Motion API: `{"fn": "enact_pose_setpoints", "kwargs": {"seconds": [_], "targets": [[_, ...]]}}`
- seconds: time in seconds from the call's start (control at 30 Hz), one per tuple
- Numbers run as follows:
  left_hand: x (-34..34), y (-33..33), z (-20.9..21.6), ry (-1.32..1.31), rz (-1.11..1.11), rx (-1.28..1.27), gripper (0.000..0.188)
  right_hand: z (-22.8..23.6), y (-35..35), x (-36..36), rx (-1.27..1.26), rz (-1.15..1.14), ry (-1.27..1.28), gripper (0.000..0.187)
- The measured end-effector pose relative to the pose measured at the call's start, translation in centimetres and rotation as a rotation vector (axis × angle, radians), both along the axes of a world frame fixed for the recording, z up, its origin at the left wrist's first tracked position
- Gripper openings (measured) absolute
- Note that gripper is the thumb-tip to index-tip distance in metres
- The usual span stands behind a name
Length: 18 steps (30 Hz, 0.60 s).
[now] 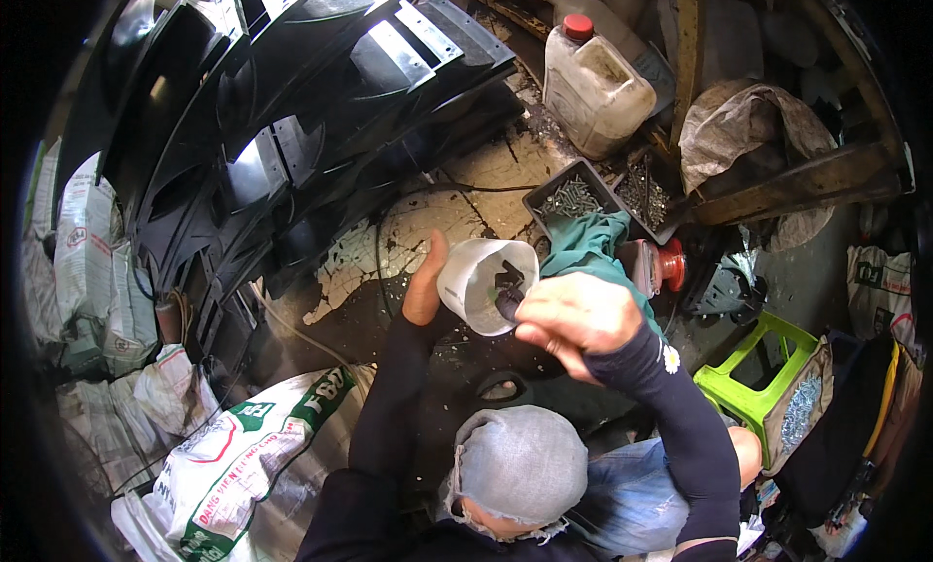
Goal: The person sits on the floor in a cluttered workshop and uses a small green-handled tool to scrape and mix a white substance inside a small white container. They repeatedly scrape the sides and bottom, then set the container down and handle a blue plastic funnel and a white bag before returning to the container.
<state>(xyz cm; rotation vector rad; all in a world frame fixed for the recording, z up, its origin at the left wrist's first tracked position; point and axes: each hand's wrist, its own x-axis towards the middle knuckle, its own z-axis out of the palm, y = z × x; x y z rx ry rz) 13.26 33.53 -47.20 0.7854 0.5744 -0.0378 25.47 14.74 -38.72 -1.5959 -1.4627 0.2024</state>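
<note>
At seven o'clock lies a white woven sack with green print (pixel 228 460). Your left hand (pixel 425 288) wraps the tilted white plastic cup (pixel 484 282) at centre; your right hand (pixel 575 321) is fisted around a dark tool (pixel 509 299) at its mouth. At one o'clock stands a cloudy red-capped plastic jug (pixel 595 84).

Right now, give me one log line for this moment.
left hand: holds white cup | right hand: small dark part at cup mouth | nearby: screw tray

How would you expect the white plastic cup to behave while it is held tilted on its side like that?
The white plastic cup looks thin-walled, so it is probably light and may flex under the left hand. Tilted with its mouth sideways, the small dark pieces inside could slide out. The right hand at the rim may steady it.
</note>
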Motion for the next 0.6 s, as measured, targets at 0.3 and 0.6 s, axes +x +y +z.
{"fn": "enact_pose_setpoints", "kwargs": {"seconds": [0.3, 0.6], "targets": [[-1.1, 1.9, -2.5, -0.269, 0.029, -0.208, 0.087, 3.1, -3.6, 3.3, 0.273, -0.385, 0.797, 0.029], [-0.9, 1.0, -1.0, -0.295, 0.148, -0.304, 0.094, 0.6, -2.8, -0.1, -0.402, -0.398, 1.185, 0.029]]}}
